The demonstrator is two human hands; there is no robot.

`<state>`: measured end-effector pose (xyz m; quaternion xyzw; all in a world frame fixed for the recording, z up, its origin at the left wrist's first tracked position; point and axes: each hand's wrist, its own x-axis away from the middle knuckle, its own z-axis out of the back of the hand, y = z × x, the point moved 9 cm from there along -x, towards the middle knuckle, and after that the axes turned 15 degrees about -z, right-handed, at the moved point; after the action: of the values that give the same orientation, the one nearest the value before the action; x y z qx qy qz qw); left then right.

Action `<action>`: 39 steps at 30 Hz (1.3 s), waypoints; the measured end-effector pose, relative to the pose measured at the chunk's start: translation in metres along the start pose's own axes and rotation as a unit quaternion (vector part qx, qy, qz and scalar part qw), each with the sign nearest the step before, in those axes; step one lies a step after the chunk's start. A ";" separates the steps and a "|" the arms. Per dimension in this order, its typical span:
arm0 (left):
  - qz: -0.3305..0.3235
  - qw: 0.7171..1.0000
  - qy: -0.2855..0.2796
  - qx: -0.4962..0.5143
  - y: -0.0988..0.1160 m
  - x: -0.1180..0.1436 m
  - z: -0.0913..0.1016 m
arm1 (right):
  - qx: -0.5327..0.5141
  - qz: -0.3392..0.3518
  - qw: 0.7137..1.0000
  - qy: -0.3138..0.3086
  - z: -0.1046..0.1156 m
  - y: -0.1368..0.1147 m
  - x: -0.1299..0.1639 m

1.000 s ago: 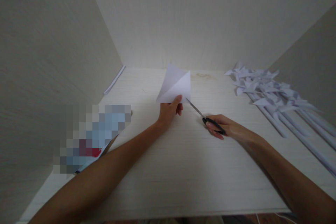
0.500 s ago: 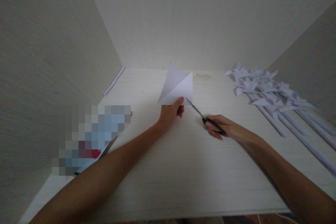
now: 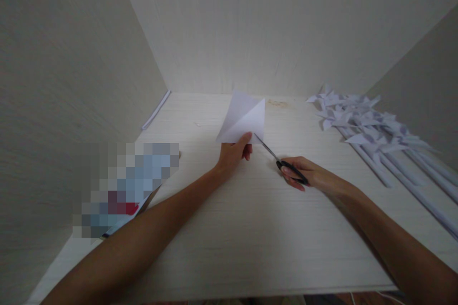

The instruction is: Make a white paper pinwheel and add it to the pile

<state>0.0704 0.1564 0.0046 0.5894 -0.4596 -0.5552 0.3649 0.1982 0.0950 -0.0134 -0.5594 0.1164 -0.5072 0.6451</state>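
Note:
A white sheet of paper (image 3: 246, 119) with a diagonal crease is held up over the middle of the table. My left hand (image 3: 236, 149) pinches its near edge, thumb on top and fingers curled beneath. In my right hand (image 3: 298, 171) are scissors (image 3: 292, 171) with black handles. Their blades point up and left and lie over the lower right part of the paper, close to my left thumb. Whether the blades are apart is too fine to make out.
Several white paper pinwheels (image 3: 361, 116) on rolled paper sticks (image 3: 411, 200) lie on the right. A thin white paper roll (image 3: 156, 110) rests along the left wall. A blurred-out flat item (image 3: 143, 186) lies beside my left forearm. Walls (image 3: 229, 28) enclose the table (image 3: 222, 248) at back and sides.
The whole view has shifted very slightly. Both hands, the paper and the scissors keep nearly the same positions relative to each other.

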 end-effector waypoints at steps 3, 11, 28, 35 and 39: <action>0.002 1.000 -0.001 0.002 -0.002 0.000 0.000 | 0.005 -0.001 1.000 0.003 0.000 0.000 0.000; 0.001 1.000 -0.004 0.005 -0.004 -0.001 0.000 | 0.009 0.000 1.000 -0.001 0.000 0.000 -0.001; 0.029 0.997 -0.070 -0.011 -0.002 0.004 -0.012 | 0.003 0.000 1.000 0.011 0.000 -0.005 0.003; 0.028 0.998 -0.061 -0.009 -0.003 0.004 -0.011 | 0.008 0.001 1.000 0.016 0.001 -0.005 0.003; 0.028 0.998 -0.063 -0.002 -0.004 0.004 -0.011 | 0.016 0.004 1.000 0.017 0.001 -0.005 0.002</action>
<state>0.0820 0.1530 0.0005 0.5397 -0.4970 -0.5814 0.3517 0.1969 0.0947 -0.0083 -0.5398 0.1215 -0.5162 0.6537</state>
